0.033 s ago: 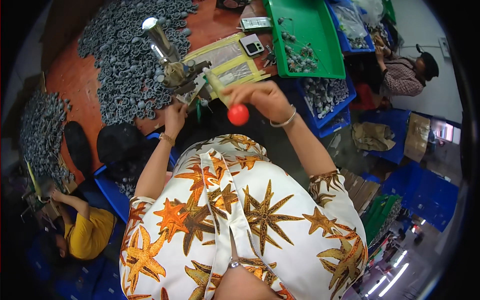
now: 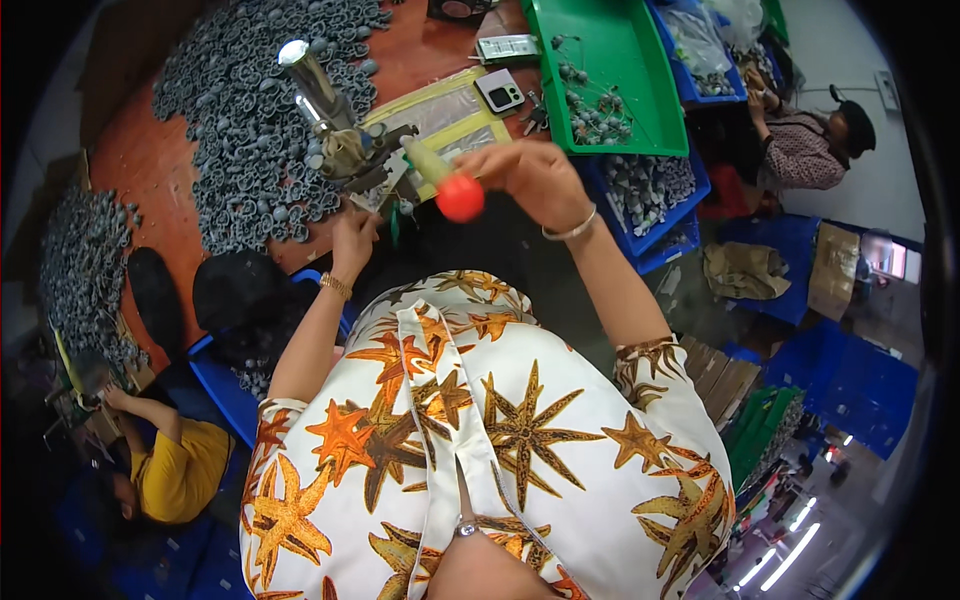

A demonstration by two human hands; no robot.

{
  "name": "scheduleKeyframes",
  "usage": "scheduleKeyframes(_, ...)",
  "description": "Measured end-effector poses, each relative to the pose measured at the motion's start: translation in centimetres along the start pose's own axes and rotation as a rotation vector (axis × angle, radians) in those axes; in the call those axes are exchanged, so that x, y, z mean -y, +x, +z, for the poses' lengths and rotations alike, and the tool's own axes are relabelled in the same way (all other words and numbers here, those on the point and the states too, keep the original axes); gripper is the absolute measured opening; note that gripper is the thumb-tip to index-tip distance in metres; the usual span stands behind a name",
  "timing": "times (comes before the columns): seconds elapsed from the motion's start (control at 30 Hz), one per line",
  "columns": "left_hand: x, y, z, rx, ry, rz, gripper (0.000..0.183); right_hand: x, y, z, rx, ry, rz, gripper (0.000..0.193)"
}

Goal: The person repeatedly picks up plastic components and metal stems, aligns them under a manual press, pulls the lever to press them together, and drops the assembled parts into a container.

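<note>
A hand press (image 2: 345, 150) with a chrome cylinder stands at the table's edge. Its lever (image 2: 425, 160) has a pale yellowish sleeve and ends in a red ball knob (image 2: 460, 198). My right hand (image 2: 530, 180) is at the lever's end, its bent fingers laid over the handle beside the knob. Below the press head, my left hand (image 2: 352, 240) has its fingers pinched together at the base, next to a small metal plate. Whatever it holds is too small and hidden to name. A small green piece (image 2: 395, 225) hangs beside it.
Grey plastic ring-shaped parts (image 2: 260, 130) are heaped on the reddish table. A phone (image 2: 500, 90) lies behind the press. To the right are a green tray (image 2: 655, 90) and blue crates (image 2: 650, 220) of parts. Co-workers sit at lower left (image 2: 185, 470) and upper right (image 2: 810, 150).
The lever's red knob has shifted a little up and to the left. My right hand has moved slightly with it, while the left stays at the press base.
</note>
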State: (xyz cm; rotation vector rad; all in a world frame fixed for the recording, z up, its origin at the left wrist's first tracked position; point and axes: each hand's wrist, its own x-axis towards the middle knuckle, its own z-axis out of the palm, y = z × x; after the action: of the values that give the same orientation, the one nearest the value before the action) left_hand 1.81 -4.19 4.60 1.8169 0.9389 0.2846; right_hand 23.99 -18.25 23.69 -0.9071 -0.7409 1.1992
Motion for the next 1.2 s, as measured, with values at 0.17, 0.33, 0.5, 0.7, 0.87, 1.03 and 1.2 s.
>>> scheduleKeyframes(0.17, -5.8, -4.4, -2.2, 0.403, -0.788, -0.393, 0.022, -1.8, 1.9, -13.2, -0.690, -0.262, 0.106, 0.021)
scheduleKeyframes(0.33, 2.6, -4.1, -15.2, -0.342, -1.078, -0.303, 0.018, -3.2, -2.0, -28.2, -1.099, -0.754, 0.157, 0.033)
scheduleKeyframes(0.5, 10.4, -7.0, -28.1, -1.393, 0.012, -0.312, 0.027, -0.9, -5.4, -38.2, -1.170, -1.558, 0.412, 0.058)
scheduleKeyframes(0.7, 6.0, -5.3, -14.4, -0.600, 0.359, -0.046, 0.042, 4.2, -10.1, -42.0, -1.107, -1.619, 0.872, 0.071)
scheduleKeyframes(0.87, 7.2, -4.8, -5.1, -0.430, 0.319, -0.035, 0.055, 8.9, -7.6, -39.7, -1.104, -1.822, 0.901, 0.071)
scheduleKeyframes(1.03, 11.9, -3.0, -3.2, -0.452, 0.012, -0.106, 0.034, 6.5, -6.5, -38.4, -0.987, -1.841, 0.723, 0.046)
scheduleKeyframes(1.2, 11.6, -1.9, -2.2, -0.405, 0.247, 0.115, 0.043, 0.6, -3.1, -33.6, -0.935, -1.364, 0.281, 0.018)
